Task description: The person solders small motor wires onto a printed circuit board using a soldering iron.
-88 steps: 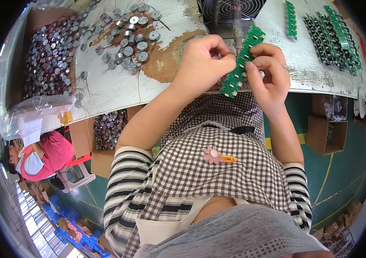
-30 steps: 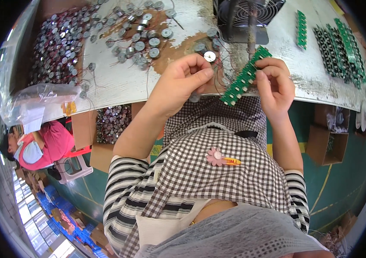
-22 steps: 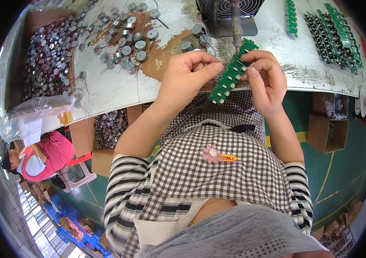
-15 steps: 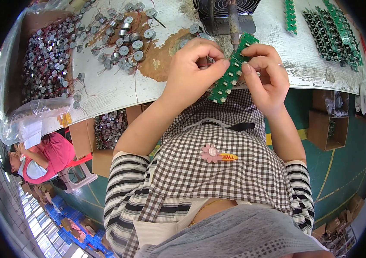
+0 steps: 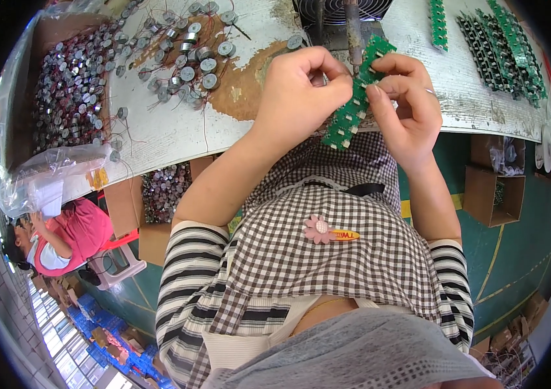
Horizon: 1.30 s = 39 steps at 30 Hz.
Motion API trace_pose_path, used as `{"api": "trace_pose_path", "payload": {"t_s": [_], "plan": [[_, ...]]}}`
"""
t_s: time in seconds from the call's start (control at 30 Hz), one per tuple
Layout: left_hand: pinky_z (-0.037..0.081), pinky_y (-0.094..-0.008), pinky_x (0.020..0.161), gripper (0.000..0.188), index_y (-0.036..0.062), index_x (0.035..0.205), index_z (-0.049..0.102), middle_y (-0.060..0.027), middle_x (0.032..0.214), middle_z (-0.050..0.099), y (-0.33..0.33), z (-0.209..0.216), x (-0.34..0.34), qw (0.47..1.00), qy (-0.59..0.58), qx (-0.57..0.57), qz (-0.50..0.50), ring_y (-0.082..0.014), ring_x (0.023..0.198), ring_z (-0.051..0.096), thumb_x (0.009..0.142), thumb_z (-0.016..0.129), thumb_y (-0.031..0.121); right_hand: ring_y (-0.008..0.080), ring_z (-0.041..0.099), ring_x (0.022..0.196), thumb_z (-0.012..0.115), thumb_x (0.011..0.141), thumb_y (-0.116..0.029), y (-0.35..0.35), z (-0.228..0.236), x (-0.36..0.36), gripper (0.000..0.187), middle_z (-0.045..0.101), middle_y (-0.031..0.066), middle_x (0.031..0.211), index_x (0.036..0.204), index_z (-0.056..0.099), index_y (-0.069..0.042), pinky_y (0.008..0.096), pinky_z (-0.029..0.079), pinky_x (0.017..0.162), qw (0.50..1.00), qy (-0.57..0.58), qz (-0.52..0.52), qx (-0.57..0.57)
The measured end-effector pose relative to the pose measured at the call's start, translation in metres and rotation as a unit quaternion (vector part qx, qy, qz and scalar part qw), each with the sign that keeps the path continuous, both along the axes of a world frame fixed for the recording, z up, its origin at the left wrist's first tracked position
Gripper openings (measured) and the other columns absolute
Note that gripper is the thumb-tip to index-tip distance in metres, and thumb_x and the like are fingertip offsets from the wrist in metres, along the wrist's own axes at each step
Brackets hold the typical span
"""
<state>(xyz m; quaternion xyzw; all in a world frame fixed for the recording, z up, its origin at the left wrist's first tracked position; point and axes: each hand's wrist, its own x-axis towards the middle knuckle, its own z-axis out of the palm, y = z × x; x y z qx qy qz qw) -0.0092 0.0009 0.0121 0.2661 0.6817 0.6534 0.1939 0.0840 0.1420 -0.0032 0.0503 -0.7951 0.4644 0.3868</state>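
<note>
At the far left, below the bench [image 5: 159,139] edge, a person in a red top [image 5: 71,236] sits apart from the work, beside a clear plastic bag [image 5: 48,178]. Above, a box [image 5: 71,97] brims with small round metal parts, and more of them lie loose with their wires [image 5: 188,61] on the worn bench top.

At centre, the left hand [image 5: 301,91] has come back from the loose parts, where it reached a second ago, and is now curled closed with fingertips pressed against the green strip [image 5: 353,107] of small circuit boards; whether a part is pinched between them cannot be told. The strip, which hung lower and freer a second ago, has been drawn up against the bench edge, its top end just under the tip of the soldering iron [image 5: 353,29] standing before a fan [image 5: 340,10]. The right hand [image 5: 401,107] pinches the strip's upper end between thumb and forefinger, steadying it slantwise. Judging by this, a freshly fetched part is being seated on the strip close to the iron.

To the right, more green strips [image 5: 495,45] lie in rows on the bench, and open cardboard boxes [image 5: 492,188] stand on the green floor below.
</note>
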Motion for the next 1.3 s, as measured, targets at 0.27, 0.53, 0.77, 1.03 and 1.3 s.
{"api": "trace_pose_path", "payload": {"t_s": [0.27, 0.53, 0.77, 1.03, 1.3], "plan": [[0.04, -0.0205, 0.05, 0.007, -0.0017, 0.071, 0.061, -0.0012, 0.065, 0.06, -0.004, -0.005, 0.008, 1.0, 0.003, -0.017, -0.011, -0.0036, 0.055, 0.049, 0.072, 0.065, 0.004, 0.0137, 0.06, 0.067, 0.065, 0.076, 0.006, -0.004, -0.014, 0.008, 0.008, 0.061, 0.02, 0.098, 0.078, 0.057, 0.004, 0.0195, 0.047, 0.056, 0.997, 0.005, 0.029, -0.071], [0.041, -0.0204, 0.051, 0.006, -0.001, 0.072, 0.062, -0.0011, 0.064, 0.06, 0.001, 0.002, 0.003, 1.0, -0.009, -0.015, 0.006, -0.0037, 0.056, 0.05, 0.071, 0.065, 0.004, 0.0266, 0.061, 0.084, 0.067, 0.074, 0.005, -0.001, -0.001, 0.001, 0.009, 0.062, 0.0124, 0.065, 0.077, 0.059, 0.002, 0.0323, 0.046, 0.07, 1.0, -0.008, -0.003, -0.007], [0.039, -0.0198, 0.051, 0.005, -0.0008, 0.071, 0.062, 0.0006, 0.064, 0.059, -0.006, -0.004, 0.007, 0.999, -0.002, -0.03, -0.012, -0.0026, 0.057, 0.049, 0.072, 0.064, 0.003, 0.0106, 0.059, 0.061, 0.065, 0.076, 0.004, -0.003, -0.016, 0.007, 0.01, 0.061, 0.0202, 0.101, 0.079, 0.056, 0.003, 0.0198, 0.046, 0.055, 0.998, 0.002, 0.04, -0.055], [0.038, -0.0196, 0.05, 0.009, -0.0009, 0.075, 0.061, 0.0018, 0.065, 0.058, -0.002, -0.008, 0.011, 0.999, -0.029, 0.03, 0.017, -0.0014, 0.056, 0.046, 0.076, 0.067, 0.005, 0.0121, 0.06, 0.065, 0.064, 0.075, 0.007, -0.005, -0.014, 0.009, 0.009, 0.062, 0.0197, 0.097, 0.079, 0.057, 0.003, 0.0207, 0.046, 0.055, 0.998, -0.014, 0.021, -0.06], [0.038, -0.0201, 0.05, 0.009, -0.0009, 0.074, 0.06, 0.0014, 0.064, 0.058, 0.003, -0.006, 0.005, 0.999, -0.004, 0.037, 0.036, -0.0022, 0.056, 0.046, 0.076, 0.067, 0.005, 0.0156, 0.062, 0.067, 0.067, 0.075, 0.006, -0.002, -0.004, 0.0, 0.01, 0.064, 0.0181, 0.092, 0.079, 0.059, 0.002, 0.0226, 0.047, 0.057, 1.0, 0.0, -0.007, -0.006]]}}
